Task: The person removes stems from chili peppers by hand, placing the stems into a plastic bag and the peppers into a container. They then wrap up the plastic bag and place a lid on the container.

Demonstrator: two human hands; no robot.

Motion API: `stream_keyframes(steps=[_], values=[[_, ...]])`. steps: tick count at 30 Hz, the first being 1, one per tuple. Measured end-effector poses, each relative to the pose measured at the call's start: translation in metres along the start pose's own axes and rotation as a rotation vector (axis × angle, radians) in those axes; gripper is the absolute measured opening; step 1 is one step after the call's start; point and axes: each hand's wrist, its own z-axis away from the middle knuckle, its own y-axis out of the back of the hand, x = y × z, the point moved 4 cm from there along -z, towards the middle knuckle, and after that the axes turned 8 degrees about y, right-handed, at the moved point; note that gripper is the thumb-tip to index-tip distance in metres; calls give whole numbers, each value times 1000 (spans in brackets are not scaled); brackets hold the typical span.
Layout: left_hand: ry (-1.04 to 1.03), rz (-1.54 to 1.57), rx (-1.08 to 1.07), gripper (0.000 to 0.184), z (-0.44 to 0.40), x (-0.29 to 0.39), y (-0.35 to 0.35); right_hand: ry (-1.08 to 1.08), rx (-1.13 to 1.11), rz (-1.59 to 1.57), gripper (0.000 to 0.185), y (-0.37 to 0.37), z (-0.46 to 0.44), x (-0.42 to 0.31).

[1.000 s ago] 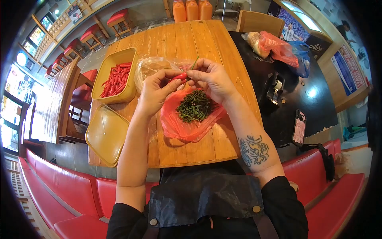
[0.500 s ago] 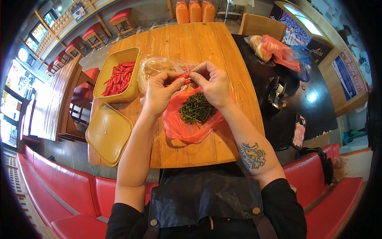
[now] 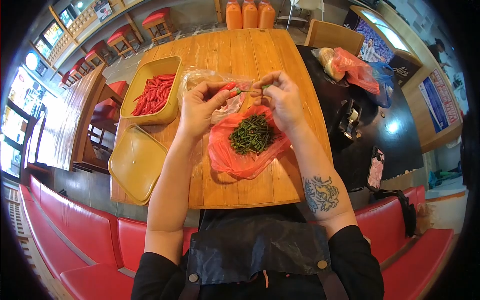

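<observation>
My left hand pinches red chilies between thumb and fingers, at least two by the look of it. A thin green stem points from one of them toward my right hand. That hand is closed, with a bit of green chili stem at its fingertips. Below both hands, a pile of green stems lies on a spread red plastic bag. To the left, a yellow tub holds many red chilies. A clear plastic bag sits behind my left hand.
The tub's lid lies at the table's left edge. On the black table to the right are bagged goods, a tape dispenser and a phone. Orange jugs stand beyond the wooden table.
My hands have moved apart; the right shifted slightly right, away from the chilies in the left. A chili's stem now shows between them. The view has shifted slightly.
</observation>
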Motion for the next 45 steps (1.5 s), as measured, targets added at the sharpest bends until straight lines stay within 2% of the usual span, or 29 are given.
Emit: stream_keyframes(steps=[4,7,14,16,21,27,36,40,45], values=[[-51,-71,-38,20,-2,-2,-1,-242,-163,64,12,-8,6,8],[-90,-118,-37,21,-3,-3,-4,-166,-243,235,11,-10,8,9],[-45,-107,-57,22,-1,-2,0,-175,-260,262,6,-10,8,5],[-21,-100,-119,22,-2,-3,-1,-179,-276,276,7,-11,10,4],[15,19,-176,23,0,-1,-1,-277,-304,68,11,-10,10,5],[-33,-78,-83,23,-2,-1,0,-184,-279,192,12,-14,10,1],[-46,-133,-71,23,1,-1,-4,-109,-215,274,8,-14,10,8],[-41,-100,-69,23,2,-1,-5,-105,-216,285,10,-12,9,11],[-21,-57,-140,24,-1,-3,-2,-208,-253,168,8,-11,10,10]])
